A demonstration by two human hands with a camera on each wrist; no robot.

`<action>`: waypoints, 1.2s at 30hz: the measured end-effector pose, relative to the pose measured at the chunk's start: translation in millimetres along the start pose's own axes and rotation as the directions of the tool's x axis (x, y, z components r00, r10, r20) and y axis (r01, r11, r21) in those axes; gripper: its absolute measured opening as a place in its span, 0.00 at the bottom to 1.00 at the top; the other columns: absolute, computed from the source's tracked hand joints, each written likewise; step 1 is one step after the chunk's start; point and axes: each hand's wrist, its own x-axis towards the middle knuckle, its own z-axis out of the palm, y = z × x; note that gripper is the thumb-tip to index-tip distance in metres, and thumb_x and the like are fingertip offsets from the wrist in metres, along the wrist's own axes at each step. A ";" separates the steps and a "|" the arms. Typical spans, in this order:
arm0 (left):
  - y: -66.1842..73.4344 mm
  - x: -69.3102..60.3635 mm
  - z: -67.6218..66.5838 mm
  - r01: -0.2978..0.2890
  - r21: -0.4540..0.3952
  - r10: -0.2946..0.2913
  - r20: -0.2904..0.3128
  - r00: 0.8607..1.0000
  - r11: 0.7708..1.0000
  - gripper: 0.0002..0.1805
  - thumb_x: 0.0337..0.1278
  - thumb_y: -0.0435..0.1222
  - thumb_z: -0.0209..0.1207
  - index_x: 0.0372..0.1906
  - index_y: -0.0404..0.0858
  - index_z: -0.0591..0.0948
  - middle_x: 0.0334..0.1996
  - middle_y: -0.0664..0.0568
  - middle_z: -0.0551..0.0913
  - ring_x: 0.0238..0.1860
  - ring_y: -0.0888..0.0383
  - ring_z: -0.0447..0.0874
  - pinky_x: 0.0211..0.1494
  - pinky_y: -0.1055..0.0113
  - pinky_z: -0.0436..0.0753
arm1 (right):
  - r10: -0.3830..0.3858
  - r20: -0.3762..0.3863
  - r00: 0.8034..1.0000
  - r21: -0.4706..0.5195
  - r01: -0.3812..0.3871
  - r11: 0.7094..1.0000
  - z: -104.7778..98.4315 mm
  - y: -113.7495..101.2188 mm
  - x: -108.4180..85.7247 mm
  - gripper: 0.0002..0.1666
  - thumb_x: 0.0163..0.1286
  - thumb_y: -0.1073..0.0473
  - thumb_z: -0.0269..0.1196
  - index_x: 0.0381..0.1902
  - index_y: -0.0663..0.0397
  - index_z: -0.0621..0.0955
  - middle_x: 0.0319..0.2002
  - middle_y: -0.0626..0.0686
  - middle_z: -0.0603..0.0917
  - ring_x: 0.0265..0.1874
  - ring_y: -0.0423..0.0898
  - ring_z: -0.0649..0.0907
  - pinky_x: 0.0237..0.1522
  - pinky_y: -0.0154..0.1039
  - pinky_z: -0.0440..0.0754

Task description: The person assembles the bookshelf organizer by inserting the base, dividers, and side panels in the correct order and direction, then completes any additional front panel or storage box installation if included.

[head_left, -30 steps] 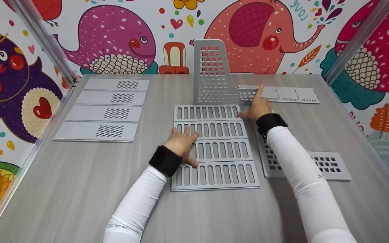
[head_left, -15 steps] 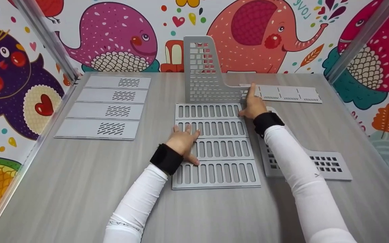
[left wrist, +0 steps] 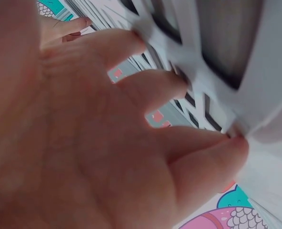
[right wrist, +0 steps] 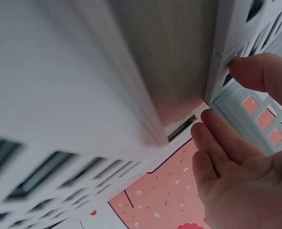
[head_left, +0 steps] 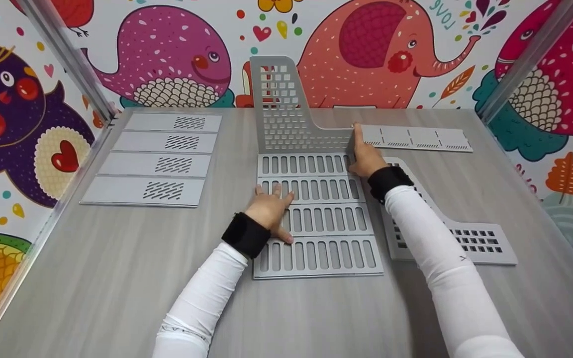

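Note:
My left hand [head_left: 268, 213] rests with spread fingers on the left side of a grey slotted panel [head_left: 316, 275], which lies flat in several sections. In the left wrist view, its fingertips touch the slotted panel's edge [left wrist: 269, 112]. A grey L-shaped grid panel [head_left: 277, 117] stands upright along the far end of the slotted panel, tall side to the left. My right hand [head_left: 367, 158] is at the low right end of this grid panel, index finger extended against it. In the right wrist view, the right thumb [right wrist: 255, 71] touches the slotted panel's edge and the other fingers are extended.
A second L-shaped grid panel [head_left: 490, 256] lies flat at the right, partly under the right forearm. A narrow white strip [head_left: 421, 136] lies at the back right. Flat white panels [head_left: 122, 186] with slanted slots lie at the left. Patterned walls surround the table.
The upright grid panel has slid left until roughly in line with the slotted panel's far edge. My right hand has moved left with it; the left hand stays in place.

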 end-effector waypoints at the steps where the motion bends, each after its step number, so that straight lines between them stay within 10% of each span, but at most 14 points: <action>1: -0.4 0.1 0.2 0.002 0.001 -0.002 -0.003 1.000 1.000 0.67 0.36 0.64 0.74 0.80 0.43 0.53 0.79 0.31 0.50 0.73 0.25 0.59 0.79 0.36 0.52 | -0.001 0.000 1.000 0.005 0.001 1.000 0.1 -0.2 0.0 0.69 0.55 0.72 0.67 0.79 0.55 0.33 0.52 0.81 0.79 0.54 0.74 0.79 0.61 0.63 0.74; 10: 0.2 1.0 1.0 0.016 0.011 -0.016 0.014 1.000 1.000 0.68 0.36 0.65 0.73 0.81 0.44 0.52 0.79 0.32 0.48 0.75 0.26 0.56 0.80 0.37 0.51 | -0.030 0.043 0.999 -0.040 0.032 0.999 -2.9 -3.8 -1.5 0.70 0.56 0.70 0.65 0.77 0.61 0.28 0.55 0.80 0.77 0.54 0.74 0.79 0.60 0.62 0.75; 18: -0.4 5.8 1.9 0.013 0.013 -0.013 0.005 1.000 1.000 0.68 0.37 0.66 0.71 0.81 0.44 0.51 0.79 0.33 0.47 0.75 0.25 0.53 0.80 0.39 0.51 | 0.002 0.132 0.991 -0.163 0.020 0.986 -18.4 -26.7 -27.7 0.67 0.62 0.46 0.71 0.81 0.54 0.38 0.76 0.78 0.45 0.74 0.80 0.50 0.76 0.70 0.48; 23: -1.4 7.2 0.5 0.014 0.005 -0.014 0.010 1.000 1.000 0.68 0.37 0.66 0.72 0.81 0.44 0.50 0.79 0.33 0.47 0.75 0.25 0.53 0.80 0.39 0.50 | -0.043 0.251 0.967 -0.237 0.104 0.966 -18.5 -39.8 -51.5 0.67 0.55 0.42 0.76 0.81 0.51 0.50 0.76 0.76 0.50 0.74 0.78 0.54 0.74 0.72 0.52; 29: -3.0 7.5 1.4 0.007 -0.029 -0.007 -0.002 1.000 1.000 0.68 0.37 0.64 0.73 0.81 0.44 0.50 0.79 0.33 0.47 0.75 0.24 0.50 0.80 0.38 0.50 | -0.081 0.460 0.884 -0.257 0.219 0.941 -11.2 -39.5 -57.8 0.60 0.55 0.45 0.76 0.77 0.60 0.60 0.72 0.69 0.67 0.72 0.68 0.66 0.74 0.62 0.63; 36: -3.1 5.8 2.5 0.001 -0.081 -0.002 -0.011 1.000 0.997 0.64 0.41 0.61 0.72 0.81 0.45 0.52 0.80 0.33 0.46 0.75 0.21 0.45 0.80 0.38 0.50 | -0.061 0.476 0.878 -0.267 0.210 0.941 -9.9 -38.1 -54.3 0.60 0.57 0.44 0.75 0.78 0.59 0.58 0.73 0.71 0.65 0.74 0.69 0.63 0.75 0.60 0.62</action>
